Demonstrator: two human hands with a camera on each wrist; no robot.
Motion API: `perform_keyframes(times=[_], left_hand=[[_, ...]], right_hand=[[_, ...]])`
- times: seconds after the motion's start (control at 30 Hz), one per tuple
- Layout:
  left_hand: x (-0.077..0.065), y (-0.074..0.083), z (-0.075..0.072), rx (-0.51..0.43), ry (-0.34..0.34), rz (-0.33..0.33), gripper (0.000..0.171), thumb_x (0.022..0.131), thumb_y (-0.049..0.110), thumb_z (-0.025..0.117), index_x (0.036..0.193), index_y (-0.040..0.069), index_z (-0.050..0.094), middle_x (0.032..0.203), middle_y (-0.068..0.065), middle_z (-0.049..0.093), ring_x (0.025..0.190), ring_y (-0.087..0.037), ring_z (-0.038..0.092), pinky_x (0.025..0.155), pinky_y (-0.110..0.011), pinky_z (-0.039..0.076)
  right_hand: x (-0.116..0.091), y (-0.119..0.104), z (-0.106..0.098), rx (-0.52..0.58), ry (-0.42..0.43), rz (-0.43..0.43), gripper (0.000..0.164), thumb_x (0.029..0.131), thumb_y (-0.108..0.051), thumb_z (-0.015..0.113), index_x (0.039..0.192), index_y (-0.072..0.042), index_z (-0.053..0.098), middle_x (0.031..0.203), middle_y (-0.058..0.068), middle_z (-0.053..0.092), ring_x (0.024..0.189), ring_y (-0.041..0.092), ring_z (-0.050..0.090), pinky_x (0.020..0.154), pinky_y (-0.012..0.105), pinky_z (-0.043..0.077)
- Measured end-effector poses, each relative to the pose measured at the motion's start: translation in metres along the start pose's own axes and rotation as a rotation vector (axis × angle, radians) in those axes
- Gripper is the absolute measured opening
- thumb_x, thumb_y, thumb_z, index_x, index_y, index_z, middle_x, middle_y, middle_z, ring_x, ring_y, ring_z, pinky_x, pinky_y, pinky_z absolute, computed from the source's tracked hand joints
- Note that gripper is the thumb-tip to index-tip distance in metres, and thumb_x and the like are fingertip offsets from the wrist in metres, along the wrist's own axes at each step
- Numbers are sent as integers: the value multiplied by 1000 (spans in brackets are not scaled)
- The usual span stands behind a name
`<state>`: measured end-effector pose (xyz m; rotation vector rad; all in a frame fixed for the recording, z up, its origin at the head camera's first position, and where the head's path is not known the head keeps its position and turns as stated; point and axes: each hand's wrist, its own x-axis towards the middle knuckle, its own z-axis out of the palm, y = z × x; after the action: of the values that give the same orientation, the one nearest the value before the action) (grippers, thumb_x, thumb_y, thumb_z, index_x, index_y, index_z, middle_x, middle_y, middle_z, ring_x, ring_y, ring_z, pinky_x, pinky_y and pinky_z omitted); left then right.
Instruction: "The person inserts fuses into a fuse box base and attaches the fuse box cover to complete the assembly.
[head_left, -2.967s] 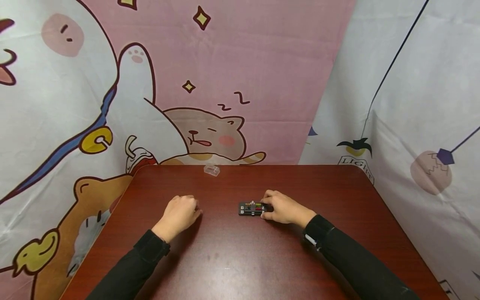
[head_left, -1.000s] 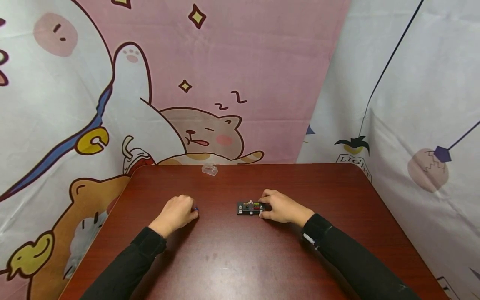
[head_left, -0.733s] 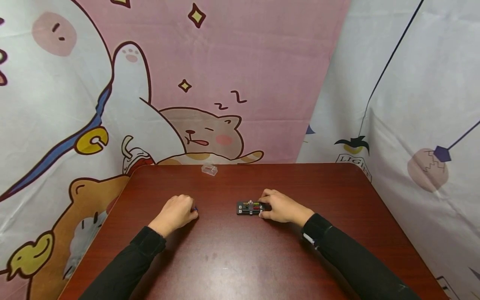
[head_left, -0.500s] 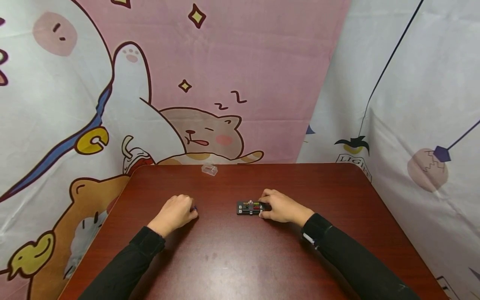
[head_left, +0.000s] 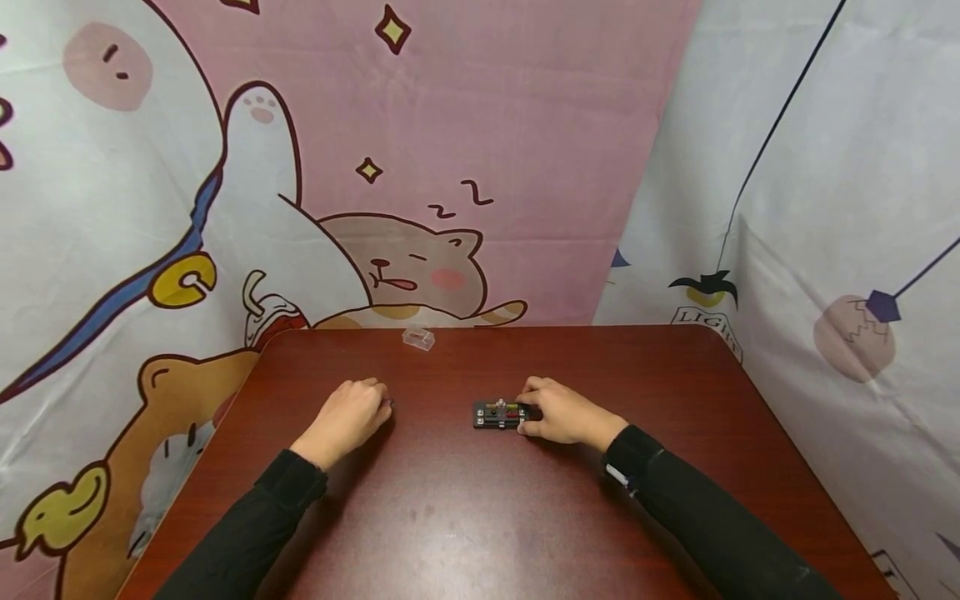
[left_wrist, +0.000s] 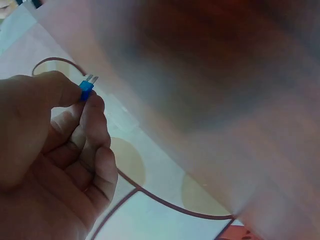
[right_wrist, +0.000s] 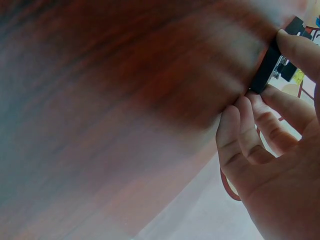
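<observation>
Between thumb and forefinger, my left hand (head_left: pixel 347 421) pinches a small blue blade fuse (left_wrist: pixel 86 90), seen in the left wrist view with its two metal prongs pointing away from the hand. In the head view the fuse is mostly hidden behind the fingers. A black fuse block (head_left: pixel 491 423) with metal screws and small coloured parts on top lies flat on the table, right of the left hand. My right hand (head_left: pixel 567 414) grips the block's right end, thumb on the near side and fingers on the far side. The two hands are apart, with the block's left end facing the left hand.
A small clear plastic cover (head_left: pixel 418 338) lies near the far edge of the reddish-brown table (head_left: pixel 450 517). Behind the table hangs a cartoon-printed cloth (head_left: pixel 555 167), with a pale cloth on the right.
My left hand has moved slightly away from me, and the blue fuse glimpsed at its fingertips earlier shows less in the head view. The right hand and fuse block stay put.
</observation>
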<state>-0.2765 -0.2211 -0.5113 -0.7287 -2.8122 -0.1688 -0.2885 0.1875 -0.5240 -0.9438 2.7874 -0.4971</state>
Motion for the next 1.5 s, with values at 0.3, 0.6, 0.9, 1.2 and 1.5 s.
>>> perform_keyframes(times=[0.3,0.6,0.9,1.2,1.5], left_hand=[[23,32,-21,-8,90,119,7,98,13,82,96,7,80,86,-3,72,78,-19,69,72,-36,50],[41,68,-34,18,98,189,7,103,18,79,102,12,82,93,1,75,85,-17,71,76,-33,49],[56,96,-38,18,72,246,10,106,24,78,107,16,83,95,4,75,85,-14,68,75,-31,44],[63,117,-31,24,47,333,5,103,22,80,103,19,84,94,5,75,88,-13,71,75,-33,49],[66,128,-21,57,-5,366,8,105,24,78,100,20,82,89,6,70,84,-13,68,74,-32,46]], right_hand=[[0,-1,-2,5,-6,15,49,99,-39,83,138,-10,76,125,-2,65,114,16,61,99,42,55],[-1,-2,-2,3,-3,2,51,100,-38,82,140,-8,75,128,1,65,118,20,63,101,44,56],[-2,-3,-2,11,3,-14,50,101,-37,82,140,-7,75,127,1,66,118,20,64,100,44,56],[-1,-3,-2,-9,14,-16,50,101,-38,83,139,-8,76,123,-2,65,114,17,63,97,42,55],[-1,-2,-1,-18,12,-8,52,100,-39,83,140,-8,75,124,-1,65,112,16,63,94,40,55]])
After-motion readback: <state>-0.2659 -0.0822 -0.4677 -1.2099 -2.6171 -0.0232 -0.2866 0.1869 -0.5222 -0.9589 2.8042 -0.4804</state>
